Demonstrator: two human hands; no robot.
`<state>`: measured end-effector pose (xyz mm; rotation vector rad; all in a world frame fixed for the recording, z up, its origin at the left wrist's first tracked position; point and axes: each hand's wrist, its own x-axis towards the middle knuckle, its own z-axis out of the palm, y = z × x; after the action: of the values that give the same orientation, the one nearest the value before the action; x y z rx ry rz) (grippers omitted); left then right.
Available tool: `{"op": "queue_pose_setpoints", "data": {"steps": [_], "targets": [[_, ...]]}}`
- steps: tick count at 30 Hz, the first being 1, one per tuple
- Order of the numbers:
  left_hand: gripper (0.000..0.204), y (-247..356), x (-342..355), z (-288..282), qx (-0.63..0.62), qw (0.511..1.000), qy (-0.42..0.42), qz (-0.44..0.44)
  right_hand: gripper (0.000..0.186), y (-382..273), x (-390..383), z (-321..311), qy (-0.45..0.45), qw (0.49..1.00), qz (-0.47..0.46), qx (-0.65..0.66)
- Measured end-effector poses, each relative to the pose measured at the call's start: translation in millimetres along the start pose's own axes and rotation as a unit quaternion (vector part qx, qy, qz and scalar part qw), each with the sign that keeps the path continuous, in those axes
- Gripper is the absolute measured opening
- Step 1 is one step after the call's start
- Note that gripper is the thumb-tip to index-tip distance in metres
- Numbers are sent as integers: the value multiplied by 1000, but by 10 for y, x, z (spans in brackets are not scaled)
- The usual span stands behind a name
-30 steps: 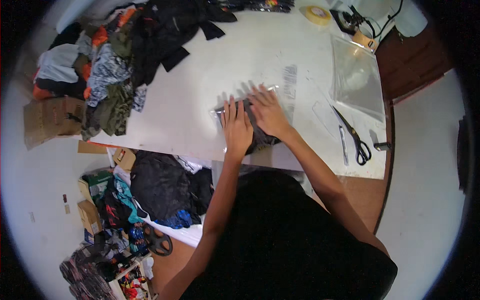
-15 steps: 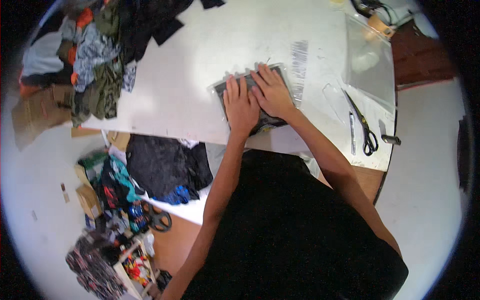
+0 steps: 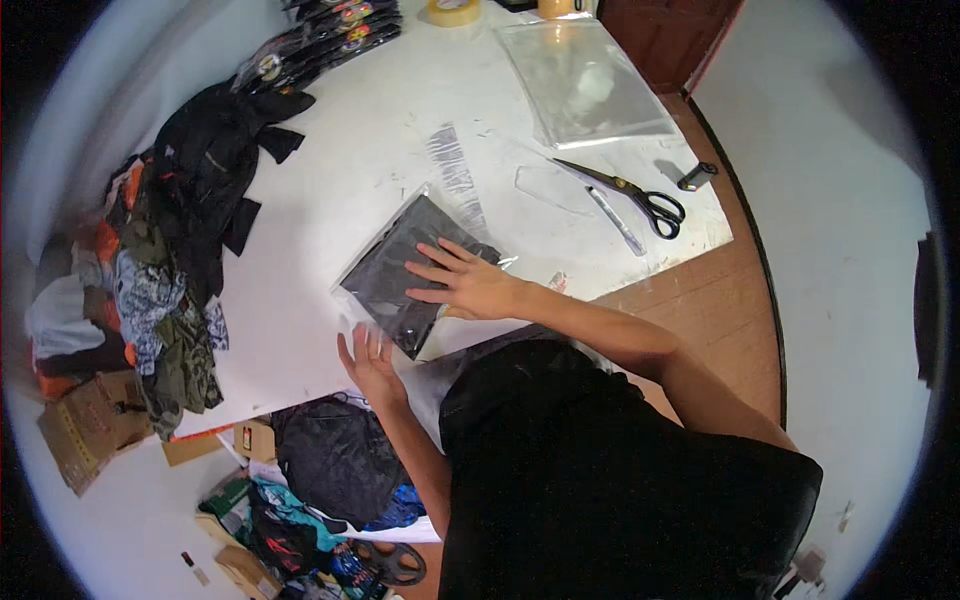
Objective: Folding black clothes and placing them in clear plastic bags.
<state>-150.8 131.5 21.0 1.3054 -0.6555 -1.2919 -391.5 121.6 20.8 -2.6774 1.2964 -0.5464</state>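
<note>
A folded dark garment in a clear plastic bag point(image 3: 385, 262) lies flat and slantwise on the white table, close to its front edge. Across the right part of this packet rests my right hand point(image 3: 465, 283), its fingers stretched and spread over the plastic. My left hand point(image 3: 372, 372) is just off the packet's lower left corner. Its fingers are apart, and nothing is in them. Some of the packet is covered by my right hand.
Black scissors point(image 3: 640, 197) and a slim clear-and-white tool point(image 3: 616, 221) lie to the right. Behind them is a stack of clear plastic bags point(image 3: 590, 90). A tape roll point(image 3: 453, 12) and bagged garments point(image 3: 340, 40) are at the back. Loose clothes point(image 3: 165, 290) cover the left side.
The view has swung, so the table appears turned. Both hands were pressed side by side on the packet; my left hand has come off it toward the front left, while my right stays on.
</note>
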Motion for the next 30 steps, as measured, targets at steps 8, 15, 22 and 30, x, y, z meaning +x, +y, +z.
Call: {"op": "queue_pose_setpoints", "data": {"steps": [8,15,22,30], "targets": [[64,406,-218,609,35,970,-102,216,43,-366,293,-527,231,781,237,530],[70,179,298,930,557,729,-178,356,23,-336,-373,-602,183,858,372,304],[71,13,469,976,547,721,-218,365,32,207,-1758,-812,157,837,495,-172],[60,256,483,544,474,772,-130,403,15,129,-1766,-761,297,813,499,-43]]}}
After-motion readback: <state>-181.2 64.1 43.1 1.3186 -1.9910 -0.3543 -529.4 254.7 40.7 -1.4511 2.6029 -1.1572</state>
